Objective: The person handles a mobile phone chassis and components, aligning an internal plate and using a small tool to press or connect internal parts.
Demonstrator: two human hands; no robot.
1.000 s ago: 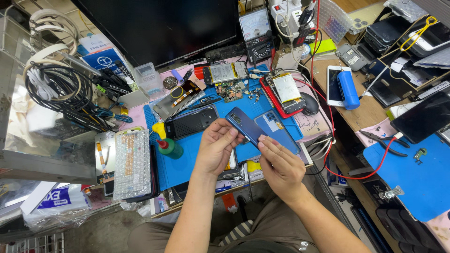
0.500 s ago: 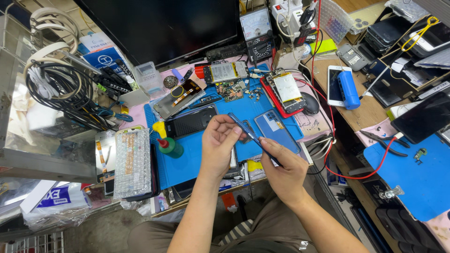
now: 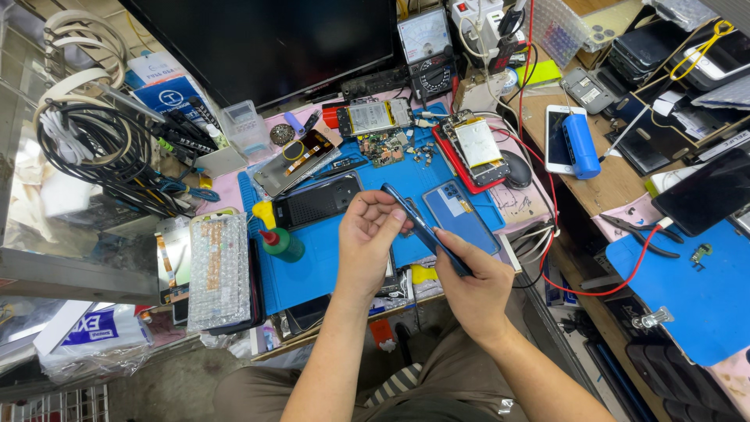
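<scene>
Both hands grasp one blue phone, held edge-on above the tabletop. The left hand curls around its upper end. The right hand pinches its lower end.

Both forearms rise bare from the near edge of the scene and lean toward each other, meeting near the middle. The left hand sits a little farther and to the left, its back turned up, wrist straight, fingers curled inward with the thumb tucked against them at the far right tip. The right hand lies nearer and to the right, wrist bent slightly left, knuckles up, thumb stretched forward along the top while the fingers fold underneath. The two hands are close together, fingertips almost meeting.
</scene>
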